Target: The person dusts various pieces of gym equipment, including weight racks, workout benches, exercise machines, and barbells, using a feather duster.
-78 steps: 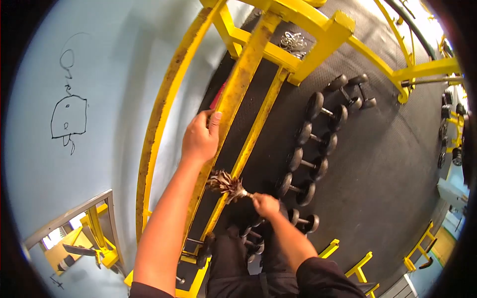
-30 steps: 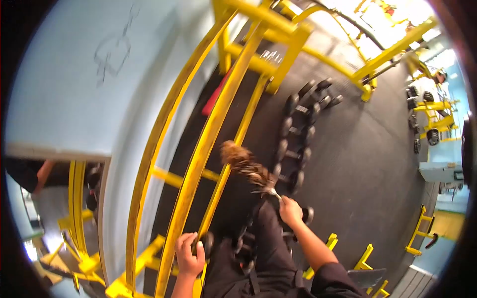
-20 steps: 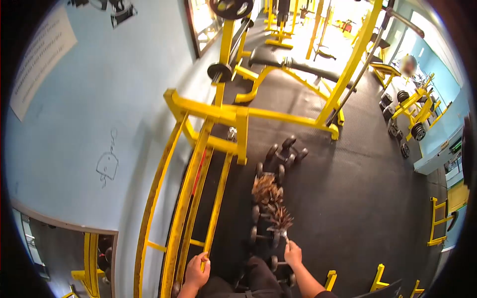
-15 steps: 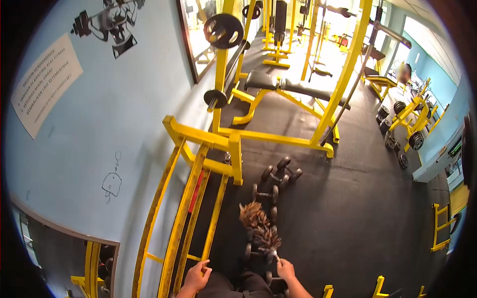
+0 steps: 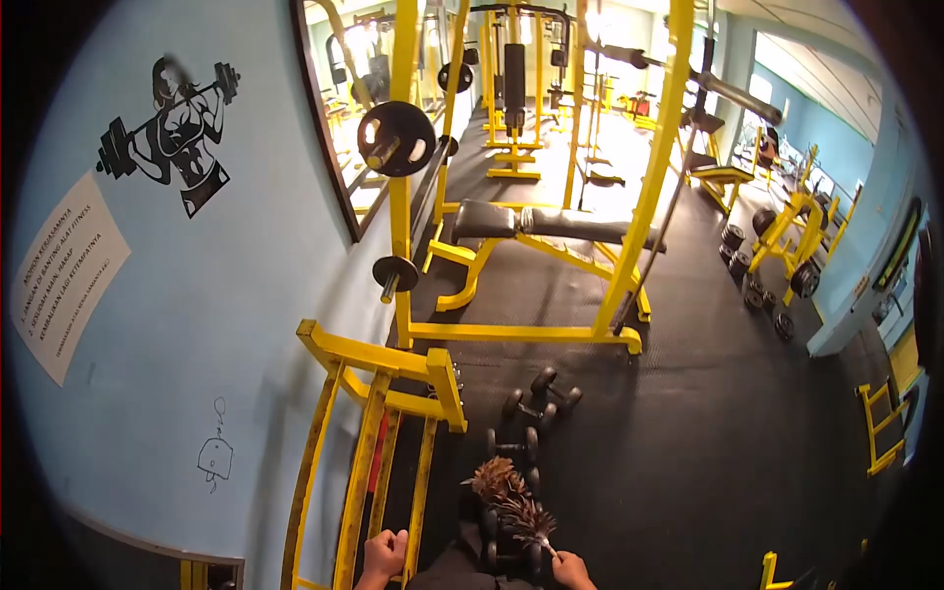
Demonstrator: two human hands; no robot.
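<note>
My right hand point(image 5: 570, 569) grips the short pale handle of a brown feather duster point(image 5: 511, 500) near the bottom of the view. The duster's feathers fan out forward over a row of black dumbbells point(image 5: 512, 444) lying on the floor. At the lower left, my left hand point(image 5: 385, 553) is curled into a fist with nothing showing in it. That fist overlaps the rails of a low yellow metal rack point(image 5: 374, 462), whose paint is worn along the bars.
A yellow bench-press frame with a black padded bench point(image 5: 551, 224) stands ahead, weight plates point(image 5: 395, 139) on its left side. A blue wall point(image 5: 128, 315) with a paper notice point(image 5: 74, 280) runs along the left. More weights point(image 5: 752, 275) and yellow machines stand to the right on the black floor.
The view has tilted up, so the rack, dumbbells and hands sit lower in the frame. The duster stays in my right hand over the dumbbells. My left hand has curled into a fist.
</note>
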